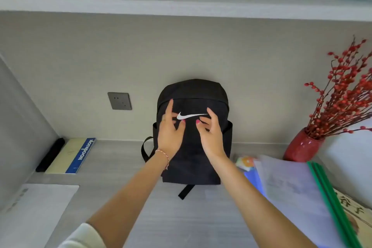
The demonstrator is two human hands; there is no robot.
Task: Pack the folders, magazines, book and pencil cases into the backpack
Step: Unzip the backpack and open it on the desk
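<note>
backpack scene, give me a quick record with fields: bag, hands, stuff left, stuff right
bag: black backpack standing upright against the wall, looks zipped shut
left hand: left hand open in front of the bag, holding nothing
right hand: right hand open, fingers curled, holding nothing
stuff left: notebook with black pencil case beside it
stuff right: folders in a loose stack, red vase behind

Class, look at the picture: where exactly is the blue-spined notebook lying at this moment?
In the head view the notebook lies flat on the desk at the far left, against the back wall, beside a black pencil case and left of the backpack.
</note>
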